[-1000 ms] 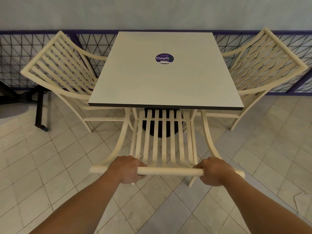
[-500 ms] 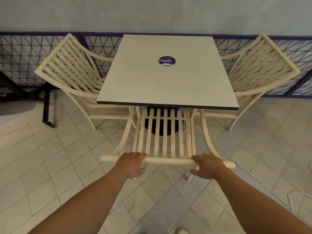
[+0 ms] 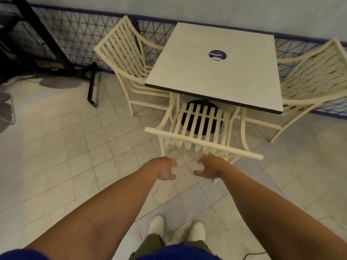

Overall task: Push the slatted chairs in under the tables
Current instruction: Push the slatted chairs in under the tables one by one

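Tiled floor (image 3: pixel 56 147) | near slatted chair (image 3: pixel 202 128) tucked under square table (image 3: pixel 216 72) | left hand (image 3: pixel 163 168), right hand (image 3: pixel 210 168) now released, fingers spread, off top rail (image 3: pixel 202 142) | this chair done

I see cream slatted chairs (image 3: pixel 202 132), smooth painted finish, could be metal or plastic, can't tell. Tabletop (image 3: pixel 216 72) pale matt laminate, dark edge band, 1 glossy purple sticker (image 3: pixel 217 54). Floor (image 3: pixel 78 147) matt tile, scuffed, dirty grout. Railing (image 3: pixel 75 34) dark wire mesh, looks like metal.
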The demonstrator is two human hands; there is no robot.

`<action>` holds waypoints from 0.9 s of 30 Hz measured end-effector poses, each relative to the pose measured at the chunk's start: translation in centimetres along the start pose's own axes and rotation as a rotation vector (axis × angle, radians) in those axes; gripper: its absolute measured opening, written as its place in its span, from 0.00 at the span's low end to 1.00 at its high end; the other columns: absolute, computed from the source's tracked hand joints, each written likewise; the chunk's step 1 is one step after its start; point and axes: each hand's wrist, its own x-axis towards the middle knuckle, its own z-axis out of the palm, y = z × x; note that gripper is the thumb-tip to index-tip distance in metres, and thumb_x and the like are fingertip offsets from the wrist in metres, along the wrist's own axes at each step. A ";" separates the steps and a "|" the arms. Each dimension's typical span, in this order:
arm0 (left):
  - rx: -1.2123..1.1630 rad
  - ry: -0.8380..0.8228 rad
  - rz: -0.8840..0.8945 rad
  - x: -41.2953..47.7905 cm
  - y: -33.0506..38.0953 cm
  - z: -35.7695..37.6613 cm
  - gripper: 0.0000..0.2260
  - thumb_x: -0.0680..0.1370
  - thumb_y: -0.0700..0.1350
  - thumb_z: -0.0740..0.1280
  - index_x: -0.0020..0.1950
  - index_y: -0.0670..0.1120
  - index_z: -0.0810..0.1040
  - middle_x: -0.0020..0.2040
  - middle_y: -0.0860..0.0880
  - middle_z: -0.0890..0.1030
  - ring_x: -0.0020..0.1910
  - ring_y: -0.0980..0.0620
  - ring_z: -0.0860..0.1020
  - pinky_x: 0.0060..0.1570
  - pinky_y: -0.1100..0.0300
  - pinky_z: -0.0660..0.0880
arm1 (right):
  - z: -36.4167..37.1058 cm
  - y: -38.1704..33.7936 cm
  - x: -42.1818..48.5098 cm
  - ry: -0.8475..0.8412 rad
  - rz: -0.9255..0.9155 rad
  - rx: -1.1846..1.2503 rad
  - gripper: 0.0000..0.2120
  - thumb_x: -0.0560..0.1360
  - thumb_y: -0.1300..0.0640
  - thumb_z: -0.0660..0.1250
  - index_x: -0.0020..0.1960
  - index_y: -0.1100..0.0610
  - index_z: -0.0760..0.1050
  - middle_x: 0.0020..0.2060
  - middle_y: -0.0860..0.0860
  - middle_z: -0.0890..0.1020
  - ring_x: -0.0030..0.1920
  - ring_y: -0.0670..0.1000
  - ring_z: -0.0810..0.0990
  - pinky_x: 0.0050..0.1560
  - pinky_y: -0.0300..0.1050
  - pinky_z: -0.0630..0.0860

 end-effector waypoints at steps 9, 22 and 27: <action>-0.307 -0.002 -0.233 -8.2 -7.5 6.6 0.26 0.81 0.56 0.64 0.78 0.51 0.64 0.74 0.47 0.70 0.69 0.46 0.71 0.65 0.54 0.70 | 2.6 -10.3 1.5 -0.180 -0.197 -0.175 0.34 0.77 0.36 0.64 0.77 0.53 0.64 0.74 0.54 0.68 0.72 0.56 0.69 0.71 0.51 0.67; -0.567 0.166 -0.448 -25.3 -28.5 15.9 0.22 0.82 0.54 0.64 0.75 0.53 0.67 0.72 0.49 0.71 0.67 0.48 0.72 0.67 0.53 0.69 | 7.3 -39.2 5.0 -0.242 -0.410 -0.361 0.36 0.74 0.33 0.65 0.75 0.52 0.66 0.71 0.52 0.72 0.69 0.54 0.71 0.69 0.50 0.68; -0.616 0.208 -0.530 -31.0 -37.1 18.4 0.21 0.81 0.53 0.64 0.74 0.54 0.68 0.71 0.50 0.70 0.66 0.49 0.73 0.67 0.54 0.69 | 8.9 -50.1 6.2 -0.236 -0.453 -0.340 0.37 0.73 0.33 0.66 0.76 0.51 0.65 0.71 0.52 0.72 0.69 0.53 0.72 0.69 0.51 0.70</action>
